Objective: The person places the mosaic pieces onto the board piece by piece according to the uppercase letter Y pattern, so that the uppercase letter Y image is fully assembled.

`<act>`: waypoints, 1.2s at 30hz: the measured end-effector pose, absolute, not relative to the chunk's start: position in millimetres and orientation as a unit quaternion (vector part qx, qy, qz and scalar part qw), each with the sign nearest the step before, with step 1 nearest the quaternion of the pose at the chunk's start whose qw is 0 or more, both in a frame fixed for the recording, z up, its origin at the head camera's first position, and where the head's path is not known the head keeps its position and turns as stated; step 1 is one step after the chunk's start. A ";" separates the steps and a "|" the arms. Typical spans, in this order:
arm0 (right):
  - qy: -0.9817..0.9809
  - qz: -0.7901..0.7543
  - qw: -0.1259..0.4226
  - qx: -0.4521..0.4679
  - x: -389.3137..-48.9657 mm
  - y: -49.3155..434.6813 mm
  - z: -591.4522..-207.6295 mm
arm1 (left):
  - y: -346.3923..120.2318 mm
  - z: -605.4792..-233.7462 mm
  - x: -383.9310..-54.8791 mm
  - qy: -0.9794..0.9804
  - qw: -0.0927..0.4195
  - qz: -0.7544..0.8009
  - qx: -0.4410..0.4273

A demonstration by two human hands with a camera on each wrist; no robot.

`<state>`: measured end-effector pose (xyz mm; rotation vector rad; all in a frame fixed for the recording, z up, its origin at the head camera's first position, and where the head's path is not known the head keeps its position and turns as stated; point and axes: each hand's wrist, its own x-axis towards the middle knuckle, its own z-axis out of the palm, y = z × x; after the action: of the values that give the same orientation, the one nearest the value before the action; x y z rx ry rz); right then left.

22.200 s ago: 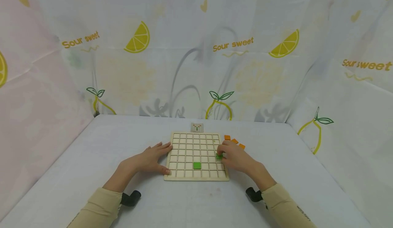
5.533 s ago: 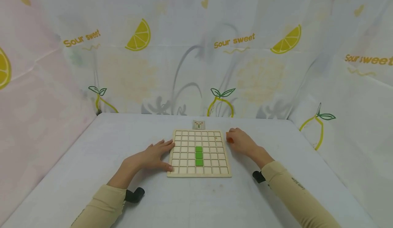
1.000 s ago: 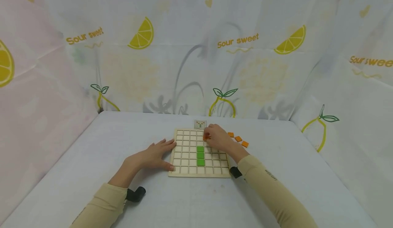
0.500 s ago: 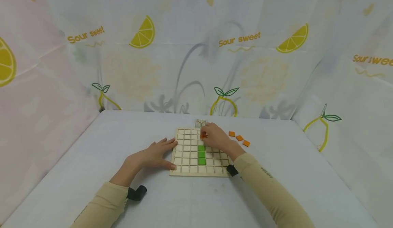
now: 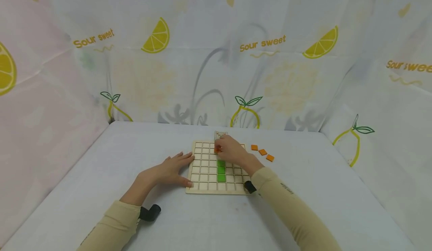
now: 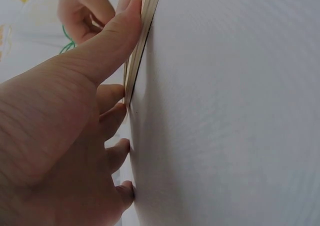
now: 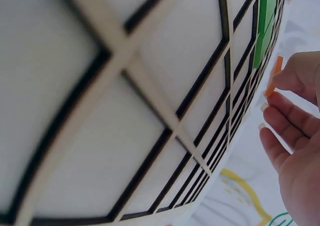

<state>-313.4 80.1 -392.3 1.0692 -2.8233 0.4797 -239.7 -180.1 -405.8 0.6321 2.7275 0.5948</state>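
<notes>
A square wooden grid board [image 5: 204,170] lies on the table. My left hand [image 5: 167,170] rests at its left edge, fingers spread, thumb near the front corner. Over the board's upper rows, my right hand [image 5: 233,150] pinches an orange square tile [image 5: 216,150] between thumb and finger. In the right wrist view that orange tile [image 7: 274,78] stands tilted, on edge to the camera; whether it touches the board I cannot tell. Several green tiles [image 5: 221,170] sit in a column of the grid, the topmost partly under the right hand.
Three loose orange tiles [image 5: 262,152] lie on the white tabletop [image 5: 297,168] right of the board. A small printed grid card [image 5: 218,134] lies behind the board, partly hidden by the right hand. Patterned cloth [image 5: 189,78] hangs around the table.
Earlier, green tiles were set in a column. The right hand then went to the orange tiles, took one, and moved left across the upper rows. The left hand has stayed at the board's edge.
</notes>
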 end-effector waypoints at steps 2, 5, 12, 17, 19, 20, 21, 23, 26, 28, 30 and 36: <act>-0.923 0.150 0.042 0.351 -313.4 77.4 -392.0 | -180.5 -406.0 -240.3 0.943 0.141 0.207 0.220; -0.924 0.142 0.039 0.353 -312.8 73.4 -391.1 | -180.6 -405.5 -240.4 0.941 0.141 0.211 0.223; -0.924 0.123 0.044 0.360 -312.9 67.2 -390.6 | -178.8 -402.1 -238.7 0.940 0.142 0.212 0.228; -0.918 0.130 0.055 0.370 -310.5 64.9 -387.5 | -178.6 -401.2 -238.6 0.940 0.137 0.212 0.231; -0.919 0.130 0.050 0.370 -310.2 63.6 -386.4 | -178.8 -401.7 -239.0 0.940 0.137 0.212 0.230; -0.919 0.127 0.046 0.370 -310.7 62.6 -386.4 | -178.8 -401.8 -239.1 0.939 0.135 0.212 0.233; -0.920 0.126 0.038 0.368 -310.9 61.8 -386.1 | -178.8 -402.1 -239.4 0.940 0.135 0.210 0.232; -0.921 0.122 0.031 0.369 -312.4 59.8 -386.4 | -179.1 -402.7 -240.0 0.941 0.135 0.207 0.231; -0.921 0.117 0.026 0.371 -315.1 56.8 -387.3 | -179.7 -403.4 -240.4 0.942 0.135 0.206 0.228; -0.920 0.113 0.025 0.374 -316.6 54.9 -388.0 | -180.5 -403.5 -240.5 0.942 0.136 0.206 0.226; -0.919 0.113 0.024 0.376 -316.8 53.0 -387.9 | -181.3 -403.9 -240.3 0.942 0.137 0.204 0.227; -0.919 0.115 0.023 0.377 -315.5 49.0 -388.9 | -180.8 -402.5 -236.8 0.940 0.140 0.210 0.229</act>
<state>-315.5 49.0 -388.9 1.1663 -2.8442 0.3565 -236.8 -180.8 -402.5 0.6607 2.7166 0.6053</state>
